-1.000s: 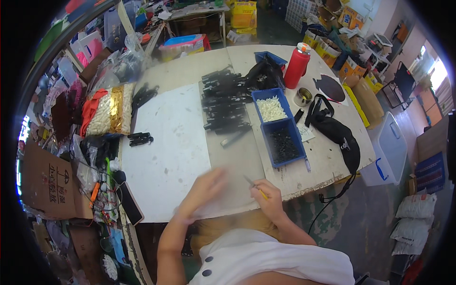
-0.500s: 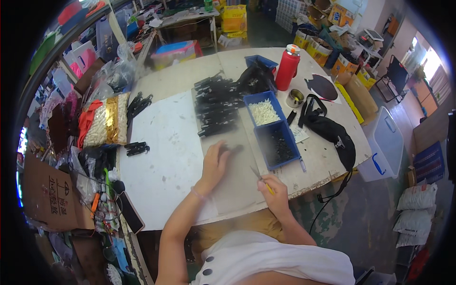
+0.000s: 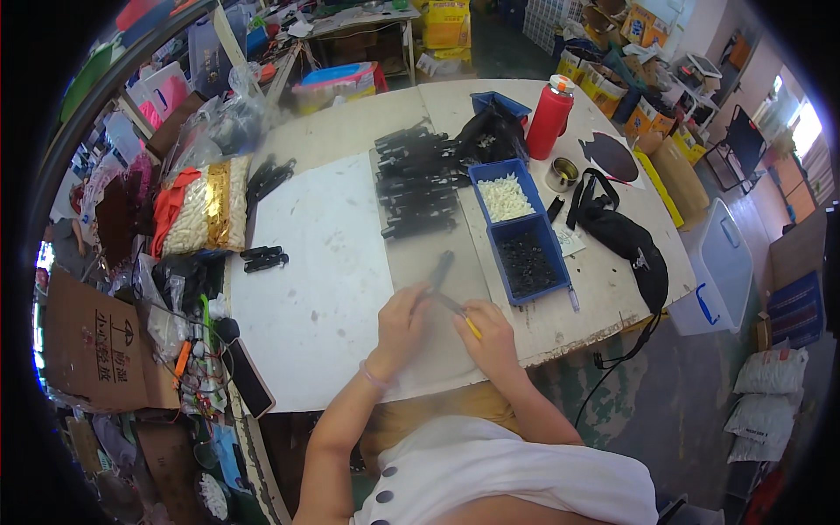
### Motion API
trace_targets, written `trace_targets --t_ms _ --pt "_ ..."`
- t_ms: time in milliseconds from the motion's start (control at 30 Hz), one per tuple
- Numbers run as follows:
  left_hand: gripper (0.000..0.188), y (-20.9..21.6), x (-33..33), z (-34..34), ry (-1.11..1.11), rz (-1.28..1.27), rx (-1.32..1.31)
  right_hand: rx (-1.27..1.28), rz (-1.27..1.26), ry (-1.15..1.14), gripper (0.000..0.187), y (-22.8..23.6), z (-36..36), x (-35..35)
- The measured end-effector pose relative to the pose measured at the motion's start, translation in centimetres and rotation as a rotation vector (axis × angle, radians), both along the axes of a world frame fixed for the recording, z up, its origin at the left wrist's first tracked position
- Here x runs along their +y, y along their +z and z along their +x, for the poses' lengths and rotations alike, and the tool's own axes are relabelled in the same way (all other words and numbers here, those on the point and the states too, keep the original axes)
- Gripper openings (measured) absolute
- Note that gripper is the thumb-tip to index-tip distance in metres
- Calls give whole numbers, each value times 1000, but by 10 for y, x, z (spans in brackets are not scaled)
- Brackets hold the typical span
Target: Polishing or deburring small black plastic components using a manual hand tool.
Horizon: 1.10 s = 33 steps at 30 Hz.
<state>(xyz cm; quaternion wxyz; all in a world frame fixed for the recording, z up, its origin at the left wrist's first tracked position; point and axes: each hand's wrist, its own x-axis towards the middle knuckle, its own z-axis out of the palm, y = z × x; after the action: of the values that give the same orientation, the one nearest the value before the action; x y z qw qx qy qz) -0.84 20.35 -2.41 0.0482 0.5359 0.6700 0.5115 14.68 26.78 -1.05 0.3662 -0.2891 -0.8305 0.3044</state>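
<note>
My left hand (image 3: 402,325) is closed on a slim black piece (image 3: 444,265), which sticks out beyond my fingers over the table; its details are blurred. My right hand (image 3: 490,339) grips a pointed metal tool with a yellow handle (image 3: 473,327), its tip reaching toward my left fingertips. Whether the tip touches the black piece cannot be made out. Farther up the table lies a pile of similar black pieces (image 3: 416,188) in rows. To its right, one blue bin holds small cream-white parts (image 3: 506,199) and the nearer blue bin (image 3: 560,282) holds small black parts.
Behind the bins are a black plastic bag (image 3: 490,136), a red flask (image 3: 548,121) and a metal cup (image 3: 562,174). A black pouch with a strap (image 3: 626,241) lies at the table's right edge. More black pieces (image 3: 264,258) and a bag of white parts (image 3: 197,210) are at left.
My left hand has drawn back toward me from near the pile, with the black piece in it. My right hand has moved left, bringing the tool close to it.
</note>
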Motion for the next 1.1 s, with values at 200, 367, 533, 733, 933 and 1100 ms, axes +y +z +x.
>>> trace_targets --t_ms 200,367,533,733,933,1100 --pt "21 25 -11 -3 100 -41 314 -9 -2 51 16 -1 -9 -1" --pt "36 37 -66 4 -92 -433 -352 75 122 283 15 -6 -1 -9" --pt "24 71 -125 20 -275 -583 -809 86 116 627 14 -21 22 -31" --pt "42 -3 -228 -25 -399 -997 -714 -54 215 726 16 -12 4 -36" --pt "46 9 -190 -39 -725 -747 -353 73 -376 236 22 -2 17 -10" --pt "37 41 -43 -17 -348 -438 252 296 -734 151 24 4 20 -17"
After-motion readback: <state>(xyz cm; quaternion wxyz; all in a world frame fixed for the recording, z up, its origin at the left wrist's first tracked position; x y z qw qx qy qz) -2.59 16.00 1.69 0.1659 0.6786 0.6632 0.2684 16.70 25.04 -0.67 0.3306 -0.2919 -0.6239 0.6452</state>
